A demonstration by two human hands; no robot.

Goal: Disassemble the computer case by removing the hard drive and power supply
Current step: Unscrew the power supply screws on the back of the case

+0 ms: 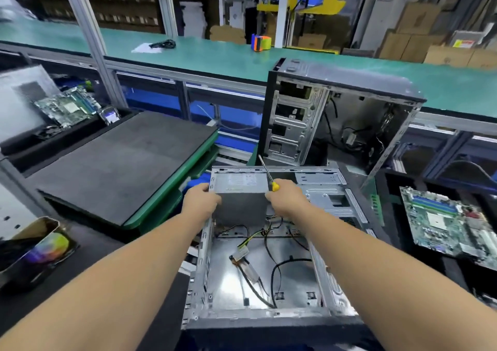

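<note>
Both hands clamp the power supply (242, 200): left hand (201, 201) curled round its left end, right hand (286, 198) on its right end, same fist pinching a yellow-handled screwdriver (267, 174), shaft angled up and away.

Landmark: open computer case (258, 270), lying flat, open side up.
- Near end of case: bare floor pan, loose black cables (274, 278), 1 yellow-black lead running toward the supply.
- Far end of case: power supply sits in the far-left corner, long axis left-right across the case, label face up. Hands bracket it at equal reach; neither is nearer.
- Judgement: lift looks to go up and toward the person; trailing cables may snag.
- Right of case: motherboard (443, 224) on a dark tray.
- Beyond case: second case (336, 119) standing upright, stripped.
- Hard drive: cannot tell where.
</note>
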